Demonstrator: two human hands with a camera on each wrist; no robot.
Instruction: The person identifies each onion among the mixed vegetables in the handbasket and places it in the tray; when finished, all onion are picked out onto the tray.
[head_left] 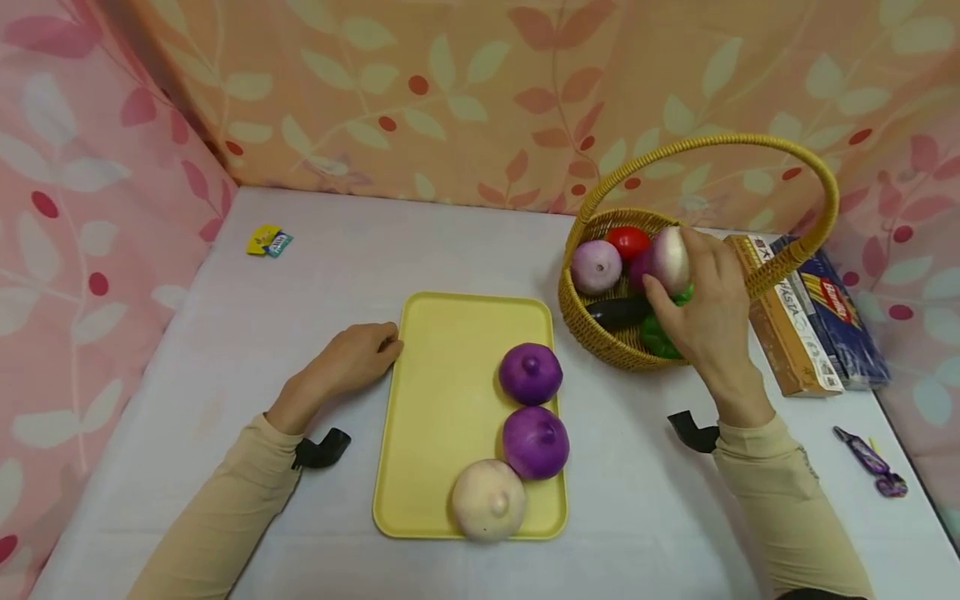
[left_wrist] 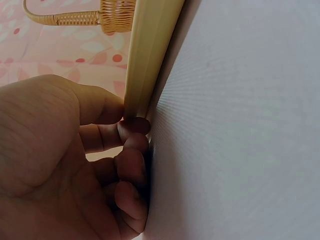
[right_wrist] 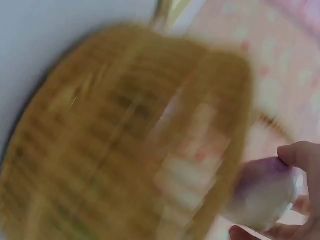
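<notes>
In the head view my right hand [head_left: 708, 308] grips a round purple-and-white vegetable [head_left: 670, 258] over the wicker basket [head_left: 573, 312]. The right wrist view shows the fingers [right_wrist: 302, 155] around this vegetable [right_wrist: 262, 192], beside the blurred basket wall [right_wrist: 100, 135]. My left hand [head_left: 356, 354] pinches the left edge of a yellow tray [head_left: 438, 400], thumb above and index finger below, as the left wrist view shows. Two purple onions [head_left: 530, 373] and a cream-white onion [head_left: 489, 500] sit along the tray's right and front side.
Inside the basket lie a pale purple onion [head_left: 596, 267], a red tomato [head_left: 628, 242], a dark eggplant [head_left: 618, 313] and a green pepper [head_left: 658, 337]. Its tall handle [head_left: 712, 142] arches overhead. A pasta box [head_left: 787, 325], a blue package [head_left: 843, 312], small wrappers [head_left: 268, 240] and a purple-handled tool [head_left: 870, 458] lie around.
</notes>
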